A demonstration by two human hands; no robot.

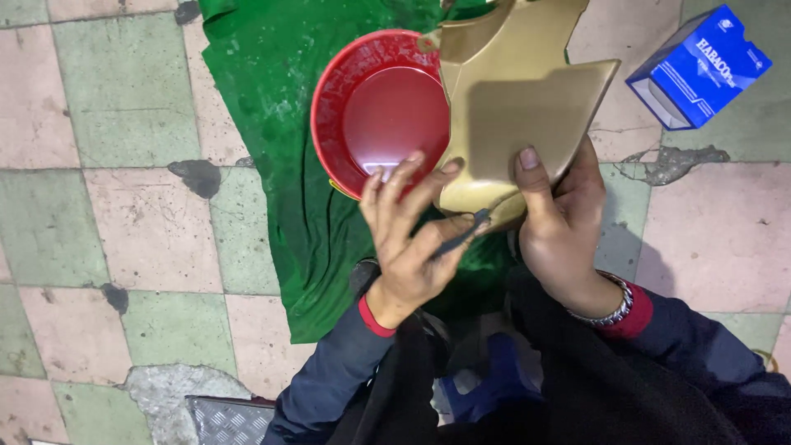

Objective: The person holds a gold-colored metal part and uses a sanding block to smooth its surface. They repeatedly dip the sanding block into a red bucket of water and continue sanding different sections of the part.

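Gold plastic panel (519, 99) braced in right hand (560, 222) grip, thumb clamped on top. Left hand (408, 239) closed around thin dark tool (461, 237) at panel's edge, over red bowl (371, 107).

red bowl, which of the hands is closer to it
Left. The left hand has its fingertips over the red bowl at its lower rim; the right hand grips the gold panel, off the bowl's right side.

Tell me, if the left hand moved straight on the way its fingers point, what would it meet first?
Probably the red bowl: the left hand points up toward it, fingertips already overlapping its rim in view, though height is unclear.
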